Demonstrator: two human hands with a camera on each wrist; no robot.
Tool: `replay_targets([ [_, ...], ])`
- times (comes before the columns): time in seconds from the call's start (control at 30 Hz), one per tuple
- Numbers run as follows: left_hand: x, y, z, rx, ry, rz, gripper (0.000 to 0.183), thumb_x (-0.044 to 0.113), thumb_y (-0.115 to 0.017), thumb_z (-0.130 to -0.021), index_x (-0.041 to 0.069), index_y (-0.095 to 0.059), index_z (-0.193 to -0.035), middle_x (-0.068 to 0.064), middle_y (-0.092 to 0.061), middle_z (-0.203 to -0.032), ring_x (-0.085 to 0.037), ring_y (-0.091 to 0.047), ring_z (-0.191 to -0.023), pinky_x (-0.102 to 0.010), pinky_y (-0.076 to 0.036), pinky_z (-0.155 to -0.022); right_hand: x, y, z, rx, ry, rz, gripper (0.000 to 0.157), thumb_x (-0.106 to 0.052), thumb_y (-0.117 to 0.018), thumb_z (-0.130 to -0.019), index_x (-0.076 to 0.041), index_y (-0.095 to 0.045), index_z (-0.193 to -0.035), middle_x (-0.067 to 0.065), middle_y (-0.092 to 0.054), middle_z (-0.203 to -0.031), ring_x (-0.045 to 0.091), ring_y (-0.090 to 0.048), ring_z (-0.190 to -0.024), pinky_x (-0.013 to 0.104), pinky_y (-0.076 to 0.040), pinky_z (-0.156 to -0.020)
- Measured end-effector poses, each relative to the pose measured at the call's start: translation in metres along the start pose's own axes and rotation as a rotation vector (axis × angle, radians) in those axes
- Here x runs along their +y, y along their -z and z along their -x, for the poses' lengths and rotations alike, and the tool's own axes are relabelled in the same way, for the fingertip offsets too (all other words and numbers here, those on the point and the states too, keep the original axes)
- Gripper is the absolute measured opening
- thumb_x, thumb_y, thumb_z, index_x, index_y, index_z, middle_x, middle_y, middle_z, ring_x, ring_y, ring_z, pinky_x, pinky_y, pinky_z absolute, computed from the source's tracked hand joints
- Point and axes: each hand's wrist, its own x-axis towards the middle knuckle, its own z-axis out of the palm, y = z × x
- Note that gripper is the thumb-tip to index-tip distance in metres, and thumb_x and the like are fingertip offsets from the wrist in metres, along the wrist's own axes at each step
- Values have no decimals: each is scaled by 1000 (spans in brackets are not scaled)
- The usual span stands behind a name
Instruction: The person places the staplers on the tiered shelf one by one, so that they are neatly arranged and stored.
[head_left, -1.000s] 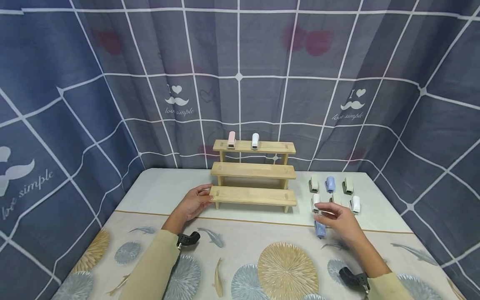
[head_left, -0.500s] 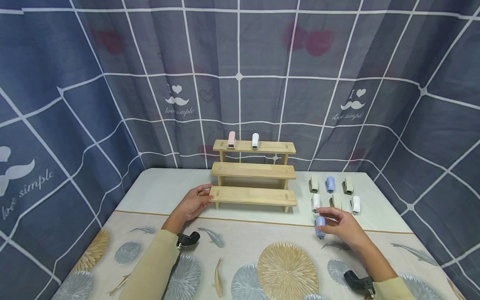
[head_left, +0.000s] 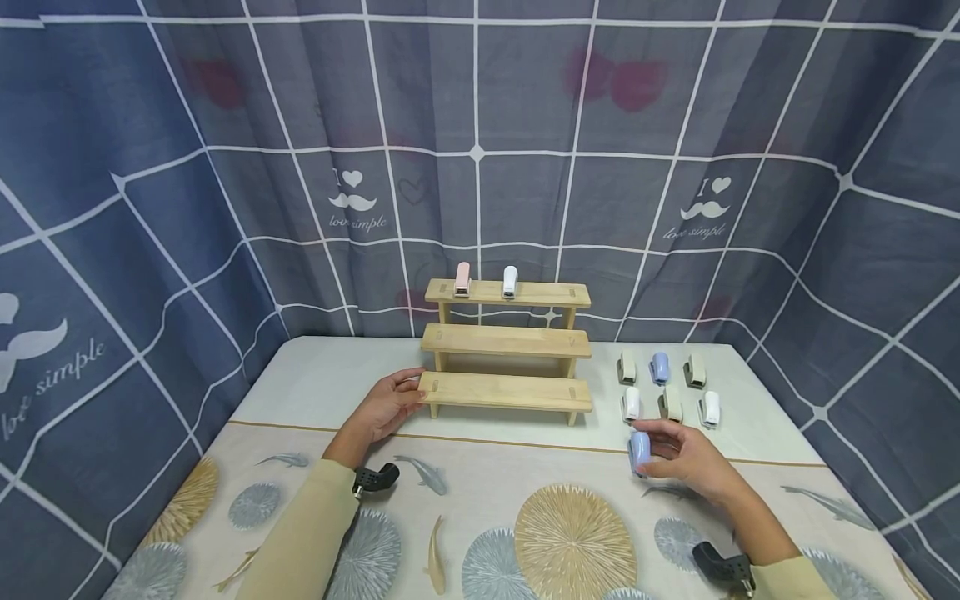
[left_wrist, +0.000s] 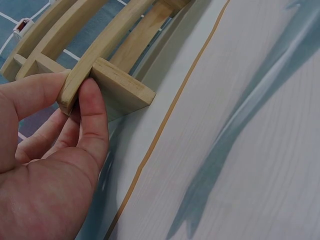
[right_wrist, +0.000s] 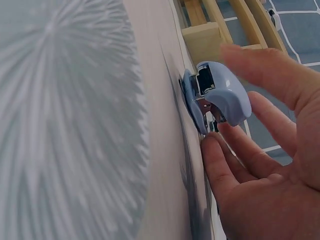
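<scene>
Right hand (head_left: 686,461) has its grip closing around a blue mini stapler (head_left: 640,450) on the tabletop (head_left: 525,475), lower right of centre, fingers touching it but not clearly clamped. Left hand (head_left: 386,407) pinches the end of the wooden three-step rack (head_left: 506,343), probably to steady it. Count: two staplers on the top step, six more grouped right of the rack.

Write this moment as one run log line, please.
left hand: holds shelf end | right hand: fingers round blue stapler on table
</scene>
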Motion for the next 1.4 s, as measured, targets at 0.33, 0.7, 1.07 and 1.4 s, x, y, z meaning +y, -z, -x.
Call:
replay_targets([
  [0.33, 1, -1, 2, 3, 8, -2, 64, -11, -59, -95, -2, -37, -155, -1, -63, -109, -10, -67, -93, -21, -60, -81, 4, 0, 0, -2, -34, 43, 77, -4, -87, -77, 12, -48, -142, 37, -46, -147, 47, -56, -129, 17, -54, -95],
  [0.7, -1, 0, 1, -17, -16, 11, 64, -13, -57, -95, -5, -35, -155, 0, -62, -107, -9, -66, -90, -18, -58, -77, 4, 0, 0, -7, -58, 57, 79, -5, -88, -75, 10, -49, -143, 36, -47, -146, 50, -54, -130, 21, -56, -97],
  [1.07, -2, -1, 1, -17, -17, 25, 65, -12, -57, -95, -5, -34, -155, 2, -64, -104, -8, -66, -87, -18, -58, -76, 4, 0, -2, -3, -67, 91, 79, -4, -89, -73, 8, -52, -142, 35, -49, -146, 45, -59, -127, 24, -57, -97],
  [1.4, -3, 1, 0, -25, -27, 27, 65, -12, -58, -94, -6, -34, -154, 2, -62, -103, -8, -66, -87, -18, -58, -76, 2, -2, -2, 6, -48, 95, 77, -3, -89, -72, 10, -53, -140, 36, -50, -144, 43, -61, -124, 22, -57, -95],
])
